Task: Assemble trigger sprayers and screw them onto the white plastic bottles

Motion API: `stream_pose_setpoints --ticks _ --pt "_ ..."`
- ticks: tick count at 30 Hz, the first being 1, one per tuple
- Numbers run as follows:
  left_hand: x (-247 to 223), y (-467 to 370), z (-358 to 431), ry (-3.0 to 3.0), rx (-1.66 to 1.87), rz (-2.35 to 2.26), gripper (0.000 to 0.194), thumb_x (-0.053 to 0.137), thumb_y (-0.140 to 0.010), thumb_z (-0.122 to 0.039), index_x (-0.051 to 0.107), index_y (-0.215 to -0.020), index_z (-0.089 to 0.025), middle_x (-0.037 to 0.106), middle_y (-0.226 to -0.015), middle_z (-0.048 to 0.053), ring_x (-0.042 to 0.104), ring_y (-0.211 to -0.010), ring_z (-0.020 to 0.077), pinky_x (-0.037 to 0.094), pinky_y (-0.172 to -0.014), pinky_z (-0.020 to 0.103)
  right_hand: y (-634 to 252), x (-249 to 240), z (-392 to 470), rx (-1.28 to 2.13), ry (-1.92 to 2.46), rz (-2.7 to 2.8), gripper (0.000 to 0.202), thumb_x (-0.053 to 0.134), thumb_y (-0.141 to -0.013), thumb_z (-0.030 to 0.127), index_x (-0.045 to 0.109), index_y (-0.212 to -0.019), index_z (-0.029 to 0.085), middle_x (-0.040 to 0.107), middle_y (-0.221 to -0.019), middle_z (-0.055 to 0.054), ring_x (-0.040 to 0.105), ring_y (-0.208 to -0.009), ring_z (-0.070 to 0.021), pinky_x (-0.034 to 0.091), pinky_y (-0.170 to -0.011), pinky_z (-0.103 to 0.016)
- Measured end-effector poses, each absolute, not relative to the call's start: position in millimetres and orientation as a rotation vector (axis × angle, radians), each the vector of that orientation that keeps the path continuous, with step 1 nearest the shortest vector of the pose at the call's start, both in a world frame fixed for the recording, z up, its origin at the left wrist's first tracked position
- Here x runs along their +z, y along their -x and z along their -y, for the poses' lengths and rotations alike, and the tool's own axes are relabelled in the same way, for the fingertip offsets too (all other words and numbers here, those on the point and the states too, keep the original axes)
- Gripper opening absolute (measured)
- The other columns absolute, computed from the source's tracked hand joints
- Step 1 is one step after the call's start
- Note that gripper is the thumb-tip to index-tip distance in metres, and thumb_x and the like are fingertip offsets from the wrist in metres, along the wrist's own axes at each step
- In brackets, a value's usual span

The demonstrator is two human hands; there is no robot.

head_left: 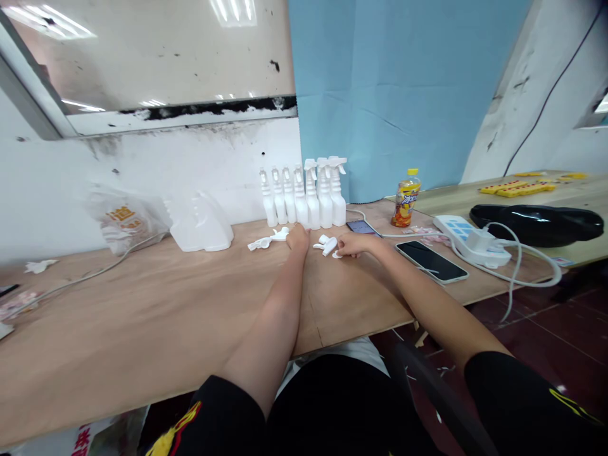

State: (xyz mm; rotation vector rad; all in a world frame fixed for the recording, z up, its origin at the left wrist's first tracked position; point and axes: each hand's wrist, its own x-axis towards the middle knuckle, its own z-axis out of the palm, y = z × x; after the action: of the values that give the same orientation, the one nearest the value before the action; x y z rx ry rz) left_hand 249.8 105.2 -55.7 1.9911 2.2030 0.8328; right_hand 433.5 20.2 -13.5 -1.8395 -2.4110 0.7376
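Observation:
Both my hands rest near the back of the brown table. My left hand (297, 237) lies just in front of the bottle row, beside several loose white plastic parts (268, 240); its fingers are too small and hidden to read. Fingers drawn together, my right hand (352, 244) touches a cluster of white spray-trigger parts (327, 244); what exactly it grips is unclear. Behind them several white bottles (312, 206) stand upright in a row against the wall. Those on the right carry trigger heads, while the left ones have bare necks.
White bottles (202, 221) and a plastic bag (126, 218) stand left. Rightward are a drink bottle (406, 199), a phone (363, 227), a larger phone (432, 261), a power strip (475, 244) with looping cables and a black case (536, 224). The table's front edge (342, 342) is near my body.

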Motion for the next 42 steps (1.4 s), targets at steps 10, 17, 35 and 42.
stream_pose_setpoints --ticks 10,17,35,42 --pt "-55 -232 -95 -2.123 0.926 -2.184 0.039 0.041 -0.098 -0.034 0.052 -0.132 -0.016 0.066 -0.121 0.018 0.058 -0.121 0.0305 0.043 -0.098 0.041 -436 -20 -21 0.658 1.773 2.411 0.021 0.072 -0.08 0.032 0.059 -0.082 0.015 0.06 -0.063 -0.002 0.056 -0.051 -0.0134 0.044 -0.046 -0.022" --pt "-62 -197 -82 -2.335 0.868 -2.225 0.049 0.052 -0.09 -0.031 0.052 -0.133 -0.007 0.058 -0.129 0.025 0.044 -0.129 0.0409 0.029 -0.108 0.056 -432 -22 -18 0.658 1.782 2.328 0.012 0.069 -0.079 0.025 0.061 -0.079 0.016 0.063 -0.063 -0.003 0.058 -0.05 -0.0153 0.044 -0.047 -0.024" --pt "-65 -145 28 -1.798 1.082 -0.842 0.06 0.066 -0.069 -0.019 0.047 -0.126 -0.019 0.06 -0.119 0.008 0.063 -0.107 0.0196 0.053 -0.088 0.031 -372 -36 16 0.187 0.938 2.265 0.029 0.05 -0.098 0.034 0.072 -0.109 0.019 0.074 -0.102 -0.008 0.063 -0.083 -0.0178 0.049 -0.08 -0.028" --pt "-56 -142 24 -1.488 1.009 -0.688 0.061 0.068 -0.062 -0.012 0.056 -0.121 -0.021 0.062 -0.128 0.009 0.062 -0.114 0.0218 0.05 -0.096 0.036 -361 -48 18 0.143 0.578 2.236 0.029 0.048 -0.097 0.025 0.072 -0.113 0.024 0.069 -0.117 -0.008 0.063 -0.105 -0.021 0.05 -0.091 -0.036"
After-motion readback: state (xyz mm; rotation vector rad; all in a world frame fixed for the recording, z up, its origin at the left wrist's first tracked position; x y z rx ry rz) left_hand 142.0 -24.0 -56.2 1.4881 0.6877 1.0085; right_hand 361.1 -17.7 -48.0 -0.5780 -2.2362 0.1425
